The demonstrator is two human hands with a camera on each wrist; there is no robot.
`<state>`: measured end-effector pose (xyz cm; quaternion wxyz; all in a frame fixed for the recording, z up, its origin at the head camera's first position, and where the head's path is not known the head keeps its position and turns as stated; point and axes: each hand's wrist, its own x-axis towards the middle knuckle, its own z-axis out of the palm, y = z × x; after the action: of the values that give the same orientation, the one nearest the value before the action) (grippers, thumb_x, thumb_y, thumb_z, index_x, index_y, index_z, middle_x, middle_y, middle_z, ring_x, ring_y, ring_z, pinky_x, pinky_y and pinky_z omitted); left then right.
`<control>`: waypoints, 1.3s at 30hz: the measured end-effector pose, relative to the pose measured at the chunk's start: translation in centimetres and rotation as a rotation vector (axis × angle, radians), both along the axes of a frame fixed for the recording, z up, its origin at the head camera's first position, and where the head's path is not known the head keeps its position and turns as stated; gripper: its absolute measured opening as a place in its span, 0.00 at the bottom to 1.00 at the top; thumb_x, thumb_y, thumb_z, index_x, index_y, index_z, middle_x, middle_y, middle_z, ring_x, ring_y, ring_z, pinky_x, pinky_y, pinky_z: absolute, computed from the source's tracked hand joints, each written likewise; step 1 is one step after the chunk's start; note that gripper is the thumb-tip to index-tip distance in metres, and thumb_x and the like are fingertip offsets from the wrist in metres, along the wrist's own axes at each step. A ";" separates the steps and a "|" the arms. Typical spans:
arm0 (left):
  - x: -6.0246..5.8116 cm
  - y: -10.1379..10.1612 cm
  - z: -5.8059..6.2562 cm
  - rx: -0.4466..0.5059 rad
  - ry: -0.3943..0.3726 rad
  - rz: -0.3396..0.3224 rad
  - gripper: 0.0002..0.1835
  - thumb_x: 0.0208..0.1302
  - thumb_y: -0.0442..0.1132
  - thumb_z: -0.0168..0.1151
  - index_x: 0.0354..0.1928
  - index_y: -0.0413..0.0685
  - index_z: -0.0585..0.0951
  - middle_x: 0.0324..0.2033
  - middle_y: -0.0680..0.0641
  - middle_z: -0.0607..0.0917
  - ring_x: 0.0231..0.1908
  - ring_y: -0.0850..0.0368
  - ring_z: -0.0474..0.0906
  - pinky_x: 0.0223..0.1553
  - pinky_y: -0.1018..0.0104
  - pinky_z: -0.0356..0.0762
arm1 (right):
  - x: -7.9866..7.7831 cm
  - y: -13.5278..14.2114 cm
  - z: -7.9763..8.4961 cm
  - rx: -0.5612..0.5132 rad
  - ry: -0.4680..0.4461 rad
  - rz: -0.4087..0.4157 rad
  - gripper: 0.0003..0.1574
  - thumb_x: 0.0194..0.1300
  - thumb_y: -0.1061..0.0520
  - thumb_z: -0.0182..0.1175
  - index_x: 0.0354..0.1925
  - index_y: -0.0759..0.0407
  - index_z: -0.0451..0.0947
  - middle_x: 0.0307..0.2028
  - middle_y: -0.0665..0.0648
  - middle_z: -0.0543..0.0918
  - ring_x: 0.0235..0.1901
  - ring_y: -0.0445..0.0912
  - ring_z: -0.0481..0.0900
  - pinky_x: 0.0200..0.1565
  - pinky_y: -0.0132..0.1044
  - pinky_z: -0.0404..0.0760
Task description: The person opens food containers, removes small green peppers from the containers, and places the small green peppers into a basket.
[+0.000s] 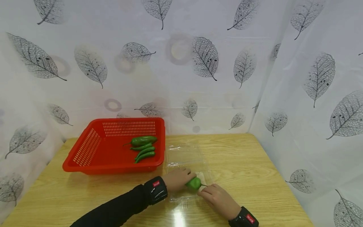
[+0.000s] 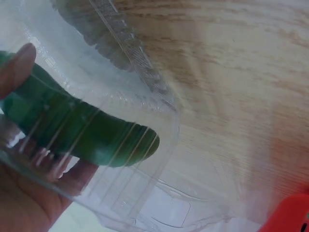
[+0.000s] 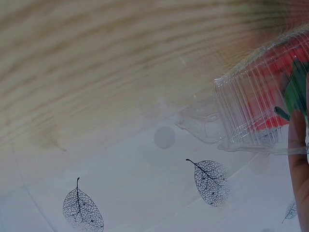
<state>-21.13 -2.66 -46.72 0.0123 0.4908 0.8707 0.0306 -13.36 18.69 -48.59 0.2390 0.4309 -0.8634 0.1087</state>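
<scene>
A green pepper [image 1: 194, 183] with a thin stem lies over the near part of a clear plastic box [image 1: 181, 198]. My left hand [image 1: 177, 179] grips it, thumb on one side and fingers on the other. In the left wrist view the pepper [image 2: 96, 133] shows through the box's ribbed wall. My right hand [image 1: 219, 200] is at the stem end, by the box's right side. One digit of the right hand [image 3: 298, 145] shows beside the ribbed wall in the right wrist view; I cannot tell whether it pinches anything.
Left of the box stands a red basket [image 1: 113, 170]. Inside it lie a large green pepper [image 1: 143, 141] and several thin green chillies [image 1: 146, 154]. The box's lid [image 1: 185, 154] is folded back on the wooden table [image 1: 241, 157]. A leaf-print curtain [image 1: 175, 88] hangs behind.
</scene>
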 end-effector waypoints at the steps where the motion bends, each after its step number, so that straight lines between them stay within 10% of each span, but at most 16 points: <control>1: 0.1 0.0 0.1 0.004 0.003 0.007 0.22 0.61 0.43 0.62 0.58 0.55 0.72 0.44 0.52 0.79 0.42 0.62 0.76 0.40 0.73 0.74 | 0.0 0.0 0.0 -0.002 0.000 0.002 0.16 0.45 0.62 0.71 0.36 0.51 0.83 0.29 0.42 0.81 0.32 0.33 0.78 0.39 0.26 0.75; 11: 0.2 0.2 0.4 0.105 0.062 0.098 0.24 0.60 0.44 0.63 0.58 0.55 0.71 0.45 0.51 0.78 0.43 0.59 0.75 0.41 0.70 0.74 | 0.0 0.0 0.0 0.003 -0.019 -0.005 0.15 0.45 0.62 0.71 0.35 0.50 0.83 0.29 0.42 0.81 0.31 0.34 0.78 0.37 0.26 0.74; 26: 1.4 -0.2 6.8 0.161 0.096 0.101 0.27 0.61 0.50 0.62 0.61 0.52 0.69 0.46 0.50 0.78 0.42 0.59 0.75 0.41 0.70 0.75 | -0.1 0.1 -0.1 -0.009 -0.019 0.022 0.17 0.44 0.63 0.71 0.35 0.50 0.82 0.30 0.43 0.82 0.31 0.34 0.79 0.37 0.27 0.74; 39: -2.6 -7.5 11.9 0.286 0.149 0.309 0.29 0.56 0.44 0.68 0.59 0.49 0.72 0.42 0.47 0.80 0.39 0.55 0.78 0.41 0.60 0.79 | -0.1 0.1 -0.2 0.007 0.001 0.001 0.16 0.45 0.62 0.70 0.36 0.50 0.83 0.29 0.43 0.82 0.31 0.35 0.79 0.37 0.26 0.75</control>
<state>-23.77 -10.15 -34.81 -0.1266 0.3492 0.9208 0.1191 -13.42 18.75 -48.78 0.2381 0.4323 -0.8633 0.1057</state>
